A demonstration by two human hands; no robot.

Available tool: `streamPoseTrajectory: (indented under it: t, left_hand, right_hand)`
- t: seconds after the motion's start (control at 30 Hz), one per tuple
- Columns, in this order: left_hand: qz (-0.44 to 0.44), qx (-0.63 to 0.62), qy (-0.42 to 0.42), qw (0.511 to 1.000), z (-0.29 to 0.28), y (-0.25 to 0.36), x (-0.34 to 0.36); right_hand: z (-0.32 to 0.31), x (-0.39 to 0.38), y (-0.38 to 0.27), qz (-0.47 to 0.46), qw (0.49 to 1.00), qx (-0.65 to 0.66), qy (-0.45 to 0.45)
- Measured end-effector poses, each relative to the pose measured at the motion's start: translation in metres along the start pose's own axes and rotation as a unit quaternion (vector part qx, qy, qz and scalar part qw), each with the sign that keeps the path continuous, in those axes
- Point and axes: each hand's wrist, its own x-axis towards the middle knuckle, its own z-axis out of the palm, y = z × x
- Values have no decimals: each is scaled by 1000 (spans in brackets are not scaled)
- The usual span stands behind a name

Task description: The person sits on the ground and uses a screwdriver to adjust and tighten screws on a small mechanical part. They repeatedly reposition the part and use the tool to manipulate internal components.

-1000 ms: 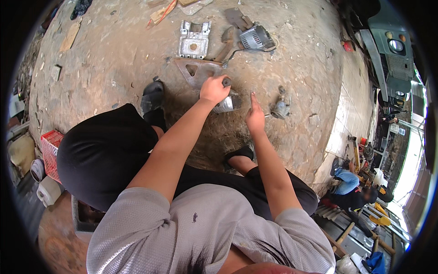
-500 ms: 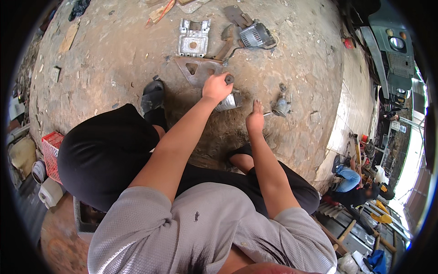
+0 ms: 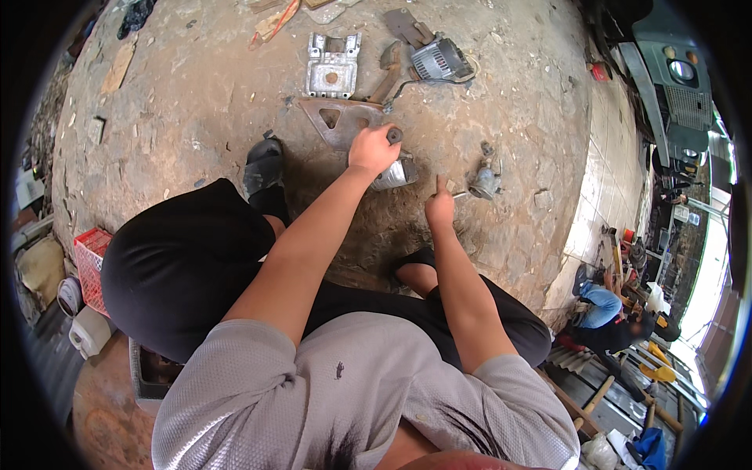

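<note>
My left hand (image 3: 372,150) is closed round a dark piece whose round end (image 3: 394,135) shows beside the thumb. Just below it a silver metal cylinder (image 3: 395,173), like a small motor body, lies on the ground, partly covered by the hand. To the right is my right hand (image 3: 440,207), with one finger pointing forward and the others curled; what they hold, if anything, is hidden. Close beside that hand is a thin pale rod (image 3: 460,194), which reaches toward a small grey metal part (image 3: 486,184). Whether the hand touches the rod I cannot tell.
Beyond my hands lie a flat triangular metal bracket (image 3: 333,117), a silver housing (image 3: 332,78) and a finned alternator-like unit (image 3: 441,61) with a cable. A red crate (image 3: 92,262) stands at the left. Another person (image 3: 601,305) sits at the far right.
My right hand's fingers were stretched out together; now one points forward and the rest are curled. My left hand keeps its grip in the same place.
</note>
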Motion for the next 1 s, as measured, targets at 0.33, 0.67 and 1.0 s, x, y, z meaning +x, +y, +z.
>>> streamPoseTrajectory:
  t: [0.33, 0.67, 1.0]
  left_hand:
    - [3, -10, 11, 1000, 0, 2, 0]
    - [3, -21, -2, 1000, 0, -2, 5]
    - [23, -26, 10, 999, 3, 2, 2]
  right_hand:
    - [-9, 8, -7, -162, 978, -21, 125]
    - [-19, 13, -33, -269, 962, 2, 50]
    - [-9, 39, -1, -226, 973, 10, 50]
